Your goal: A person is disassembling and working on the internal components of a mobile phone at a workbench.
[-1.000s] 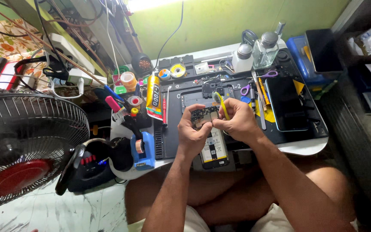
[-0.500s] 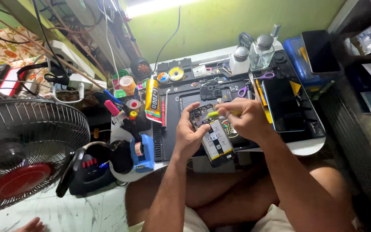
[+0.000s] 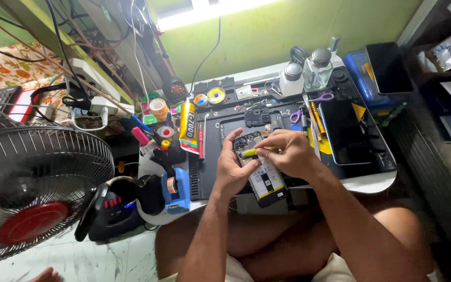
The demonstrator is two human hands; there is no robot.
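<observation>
1. The opened smartphone, back cover off so its circuit board and battery show, lies at the centre of the frame on the dark work mat of the bench; half a second ago it was tilted up at its lower end, and now it sits flatter and closer to the mat.
2. The left hand is curled around the phone's left edge, thumb and fingers closed on it; it has kept that grip through all three moments.
3. The right hand is closed on a yellow-handled tool, held crosswise with its tip over the upper part of the board; a second ago the tool stood more upright above the phone, so the tip has come down to the board.
4. To my eye the phone has been steadied and the fine work on the board is under way.
5. Around it: a yellow glue tube left of the mat; a second dark phone at right; two glass bottles at upper right; a fan at lower left.
</observation>
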